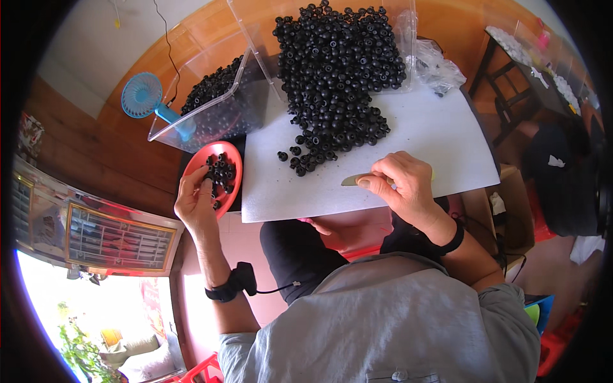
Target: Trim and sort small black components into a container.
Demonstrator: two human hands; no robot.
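Note:
My right hand point(402, 180) is closed around a small knife point(352, 180), its short blade pointing left above the white board point(281, 201). Over the left rim of a red oval bowl point(237, 167) is my left hand point(195, 196), thumb and fingers drawn together. Whatever lies between those fingertips is hidden. Small round black parts point(223, 172) with holes lie in the bowl beside them. On the board spreads a big heap of the same black parts point(338, 70), spilling from a clear bin toward me, with a few loose at its near left edge.
A second clear bin point(220, 105) of black parts stands at the back left, with a blue fan point(143, 96) at its side. Crumpled clear plastic point(440, 69) lies right of the heap. A cardboard box point(517, 214) is right of the board, and another person's dark-clothed leg point(559, 179) is beyond.

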